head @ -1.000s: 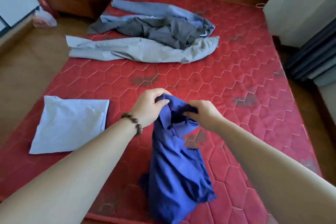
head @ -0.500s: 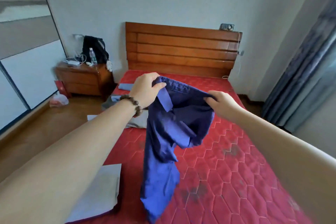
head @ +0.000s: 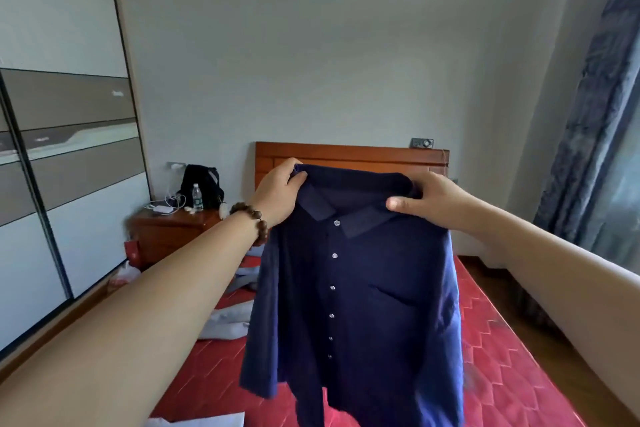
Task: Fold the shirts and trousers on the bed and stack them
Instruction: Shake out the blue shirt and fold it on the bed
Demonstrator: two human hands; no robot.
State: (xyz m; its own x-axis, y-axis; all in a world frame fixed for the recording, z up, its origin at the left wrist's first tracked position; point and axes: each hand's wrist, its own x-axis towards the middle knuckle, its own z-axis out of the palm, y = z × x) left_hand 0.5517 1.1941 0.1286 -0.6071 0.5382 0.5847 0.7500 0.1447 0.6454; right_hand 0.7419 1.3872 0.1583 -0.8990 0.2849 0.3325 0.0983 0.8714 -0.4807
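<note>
A dark blue button-up shirt (head: 360,295) hangs spread in the air in front of me, its buttoned front and chest pocket facing me. My left hand (head: 278,192) pinches its left shoulder near the collar. My right hand (head: 429,199) grips the right shoulder. Below lies the red mattress (head: 502,367). Unfolded grey garments (head: 228,319) show past the shirt's left edge; most of that pile is hidden. A corner of a folded light blue garment (head: 207,421) peeks in at the bottom edge.
A wooden headboard (head: 346,154) stands behind the shirt. A wooden nightstand (head: 169,236) with a water bottle (head: 197,198) and a black bag is at the left, by a sliding wardrobe (head: 62,149). Curtains (head: 588,149) hang at the right.
The bunched shirt was lifted off the mattress and raised high. My hands moved apart to its shoulders, so it now hangs spread open. The view tilted up toward the wall.
</note>
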